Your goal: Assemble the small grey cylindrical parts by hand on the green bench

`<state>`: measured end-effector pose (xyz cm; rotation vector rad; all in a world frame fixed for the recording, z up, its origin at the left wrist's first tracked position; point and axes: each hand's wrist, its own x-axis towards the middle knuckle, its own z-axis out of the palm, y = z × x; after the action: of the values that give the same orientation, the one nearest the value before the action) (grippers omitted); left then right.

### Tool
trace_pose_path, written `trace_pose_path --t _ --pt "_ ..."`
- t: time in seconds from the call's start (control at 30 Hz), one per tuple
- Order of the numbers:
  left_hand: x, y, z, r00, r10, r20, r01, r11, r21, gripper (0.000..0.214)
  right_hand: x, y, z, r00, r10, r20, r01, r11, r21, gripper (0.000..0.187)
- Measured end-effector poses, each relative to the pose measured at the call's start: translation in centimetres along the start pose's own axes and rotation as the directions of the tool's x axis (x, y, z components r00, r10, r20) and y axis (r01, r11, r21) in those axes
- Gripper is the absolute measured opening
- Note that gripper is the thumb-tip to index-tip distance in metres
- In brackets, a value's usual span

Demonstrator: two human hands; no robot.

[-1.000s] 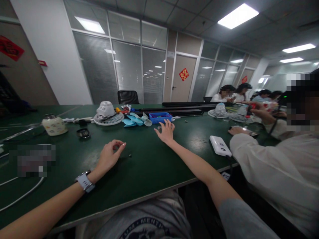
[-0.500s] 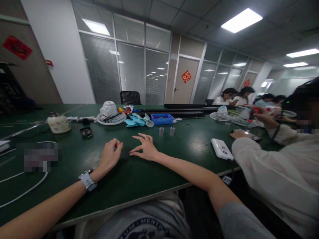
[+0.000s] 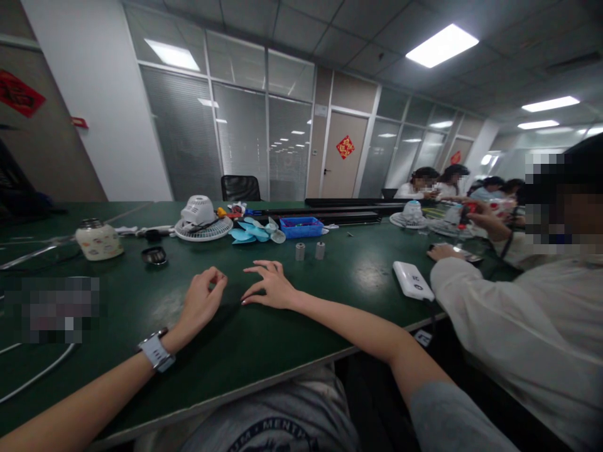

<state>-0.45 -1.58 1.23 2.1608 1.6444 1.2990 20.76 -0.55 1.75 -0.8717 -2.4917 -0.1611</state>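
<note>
My left hand (image 3: 205,295) is over the green table with its fingers curled in, the thumb close to them. Nothing shows in its grasp. A pale-strapped watch (image 3: 157,351) is around that wrist. Just to its right, my right hand (image 3: 271,285) is held low with thumb and fingers spread, holding nothing. The two hands do not touch. Beyond the right hand, two small grey metal cylinders (image 3: 300,252) stand upright. Farther back lie light-blue fan blades (image 3: 252,231) and a blue plastic basket (image 3: 301,228) with small items inside.
A white fan part (image 3: 196,212) sits on its round grille at the back left. Nearer are a cream patterned jar (image 3: 98,240) and a dark open object (image 3: 154,255). To the right lie a white power bank (image 3: 412,280) and a seated co-worker's sleeve (image 3: 471,301). Long black strips (image 3: 348,218) lie behind.
The view has shifted slightly, so most things sit a little farther left and lower. Both hands keep nearly the same pose and place on the table.
</note>
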Motion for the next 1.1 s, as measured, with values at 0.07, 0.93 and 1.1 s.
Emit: trace_pose_path --t 0.07,0.93,1.1 --pt "0.0 0.0 -0.1 1.000 -0.013 0.008 0.013 1.000 -0.017 0.024 0.2 0.8 -0.5 0.999 0.023 -0.046 -0.024 0.999 -0.023 0.020" --pt "-0.2 -0.3 0.1 0.997 -0.057 0.044 0.059 0.997 -0.040 0.021 -0.9 12.6 -3.0 0.729 0.577 -0.368 -0.667 0.720 -0.190 0.027" --pt "-0.2 -0.2 0.0 0.997 -0.060 0.057 0.063 0.997 -0.038 0.020 -1.0 12.6 -3.0 0.706 0.597 -0.381 -0.690 0.703 -0.176 0.028"
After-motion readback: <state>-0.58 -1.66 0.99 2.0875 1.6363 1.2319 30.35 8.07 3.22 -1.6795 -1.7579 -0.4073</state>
